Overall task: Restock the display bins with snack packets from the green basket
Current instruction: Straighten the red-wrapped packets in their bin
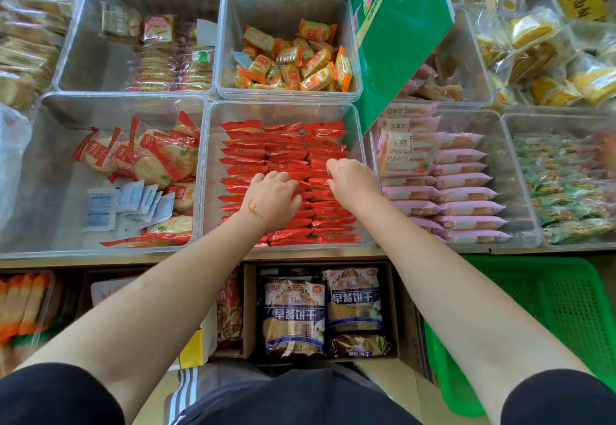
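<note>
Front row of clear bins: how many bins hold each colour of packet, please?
Red-packet bin: 1
Pink-packet bin: 1
Green-packet bin: 1
Mixed bin (red-striped crackers, white sachets): 1
Total: 4

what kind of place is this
Most likely a snack shop or the bulk snack aisle of a grocery store. Clear display bins hold sorted, individually wrapped snacks such as the red packets. Bagged biscuits sit in cardboard boxes below, and a green basket stands alongside.
</note>
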A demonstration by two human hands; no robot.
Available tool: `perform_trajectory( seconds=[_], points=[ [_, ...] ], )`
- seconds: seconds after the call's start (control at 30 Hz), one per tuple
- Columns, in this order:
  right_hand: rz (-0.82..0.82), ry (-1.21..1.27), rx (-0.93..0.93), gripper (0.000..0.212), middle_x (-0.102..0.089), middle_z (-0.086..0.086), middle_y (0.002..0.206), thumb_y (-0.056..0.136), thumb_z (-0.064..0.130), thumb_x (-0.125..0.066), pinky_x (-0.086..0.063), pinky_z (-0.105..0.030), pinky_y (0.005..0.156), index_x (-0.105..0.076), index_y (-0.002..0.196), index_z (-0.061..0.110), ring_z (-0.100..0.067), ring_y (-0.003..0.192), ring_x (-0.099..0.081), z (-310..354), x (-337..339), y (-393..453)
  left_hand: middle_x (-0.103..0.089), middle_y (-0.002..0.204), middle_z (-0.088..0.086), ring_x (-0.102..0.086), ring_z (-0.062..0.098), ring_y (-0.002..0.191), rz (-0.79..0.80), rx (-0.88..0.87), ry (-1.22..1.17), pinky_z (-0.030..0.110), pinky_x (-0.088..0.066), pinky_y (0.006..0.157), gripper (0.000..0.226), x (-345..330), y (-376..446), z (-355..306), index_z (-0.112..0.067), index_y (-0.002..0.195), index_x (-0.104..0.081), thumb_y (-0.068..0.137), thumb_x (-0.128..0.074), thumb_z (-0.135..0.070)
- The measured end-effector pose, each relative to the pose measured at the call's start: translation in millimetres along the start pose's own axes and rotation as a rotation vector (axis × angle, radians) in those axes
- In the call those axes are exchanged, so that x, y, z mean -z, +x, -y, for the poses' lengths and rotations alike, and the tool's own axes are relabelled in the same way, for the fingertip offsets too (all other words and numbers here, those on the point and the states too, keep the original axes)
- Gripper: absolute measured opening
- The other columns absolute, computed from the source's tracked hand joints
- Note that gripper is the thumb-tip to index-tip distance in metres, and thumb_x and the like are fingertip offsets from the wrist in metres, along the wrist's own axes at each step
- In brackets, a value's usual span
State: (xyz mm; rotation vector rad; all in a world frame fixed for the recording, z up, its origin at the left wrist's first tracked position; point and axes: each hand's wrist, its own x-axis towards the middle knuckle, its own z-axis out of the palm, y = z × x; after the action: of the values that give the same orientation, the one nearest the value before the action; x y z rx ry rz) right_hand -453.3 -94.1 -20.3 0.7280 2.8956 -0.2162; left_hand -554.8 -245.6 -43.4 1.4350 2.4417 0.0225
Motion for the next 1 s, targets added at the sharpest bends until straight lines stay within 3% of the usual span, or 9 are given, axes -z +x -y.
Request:
perform_trajectory(
  seconds=[0.13, 0.3, 0.4, 0.53, 0.7, 0.9, 1.0],
  points=[
    [0.094, -0.060, 0.033, 0.011, -0.057, -0.010, 0.103, 0.095, 0.008, -0.053, -0.047, -0.040, 0.077, -0.060, 0.104, 0.009, -0.033, 0.096, -0.061, 3.8, -4.2, 4.4, -0.047, 0.142, 0.002, -0.041, 0.022, 0.133, 0.058, 0.018, 0.002, 0.041, -0.033, 0.107, 0.051, -5.1, 3.5, 2.1, -0.016, 0.140, -0.047, 0.100, -0.031, -0.043],
    [0.212, -0.206, 0.076, 0.028, -0.062, -0.009, 0.113, 0.092, -0.002, -0.049, -0.050, -0.040, 0.085, -0.064, 0.112, 0.008, -0.031, 0.106, -0.062, 4.8, 0.1, 7.9, -0.044, 0.145, 0.003, -0.040, 0.023, 0.135, 0.070, 0.042, -0.014, 0.043, -0.030, 0.111, 0.054, -6.9, 9.4, 5.1, -0.015, 0.143, -0.043, 0.100, -0.031, -0.045],
    [0.163, -0.127, 0.068, 0.021, -0.062, -0.010, 0.108, 0.093, 0.001, -0.047, -0.048, -0.040, 0.077, -0.061, 0.107, 0.009, -0.033, 0.100, -0.063, 3.4, 2.2, 12.2, -0.049, 0.139, 0.005, -0.044, 0.024, 0.130, 0.033, 0.034, -0.040, 0.042, -0.032, 0.109, 0.051, -7.3, 8.7, 3.6, -0.015, 0.139, -0.047, 0.099, -0.035, -0.043],
    [0.003, -0.012, 0.036, 0.014, -0.062, -0.011, 0.098, 0.093, 0.000, -0.046, -0.038, -0.034, 0.066, -0.056, 0.100, 0.007, -0.034, 0.088, -0.061, 2.8, -0.9, 16.8, -0.054, 0.130, 0.004, -0.049, 0.025, 0.119, -0.164, 0.044, -0.060, 0.041, -0.037, 0.098, 0.038, -2.4, 6.7, 7.5, -0.015, 0.128, -0.057, 0.096, -0.042, -0.030],
    [0.032, -0.073, 0.037, 0.012, -0.061, -0.008, 0.103, 0.092, 0.005, -0.056, -0.044, -0.037, 0.077, -0.059, 0.103, 0.010, -0.029, 0.096, -0.061, 3.2, -7.6, 19.8, -0.047, 0.143, 0.003, -0.044, 0.022, 0.128, -0.064, -0.037, 0.032, 0.041, -0.034, 0.102, 0.041, -4.9, 10.1, 15.3, -0.018, 0.130, -0.058, 0.100, -0.035, -0.034],
    [0.156, -0.161, 0.083, 0.022, -0.057, -0.009, 0.113, 0.095, 0.006, -0.052, -0.044, -0.040, 0.091, -0.065, 0.111, 0.013, -0.029, 0.110, -0.053, 5.1, -2.4, 19.6, -0.029, 0.157, -0.002, -0.027, 0.016, 0.142, 0.018, 0.023, 0.024, 0.046, -0.029, 0.110, 0.055, -10.4, 17.5, 22.5, -0.017, 0.146, -0.040, 0.100, -0.029, -0.045],
    [0.158, -0.168, 0.089, 0.022, -0.059, -0.008, 0.112, 0.094, 0.007, -0.052, -0.044, -0.040, 0.091, -0.066, 0.110, 0.014, -0.029, 0.109, -0.054, 7.2, 3.7, 21.6, -0.038, 0.151, -0.001, -0.035, 0.018, 0.137, 0.024, 0.033, 0.016, 0.045, -0.031, 0.107, 0.053, -4.4, 24.4, 18.8, -0.017, 0.138, -0.051, 0.100, -0.029, -0.046]
  ],
)
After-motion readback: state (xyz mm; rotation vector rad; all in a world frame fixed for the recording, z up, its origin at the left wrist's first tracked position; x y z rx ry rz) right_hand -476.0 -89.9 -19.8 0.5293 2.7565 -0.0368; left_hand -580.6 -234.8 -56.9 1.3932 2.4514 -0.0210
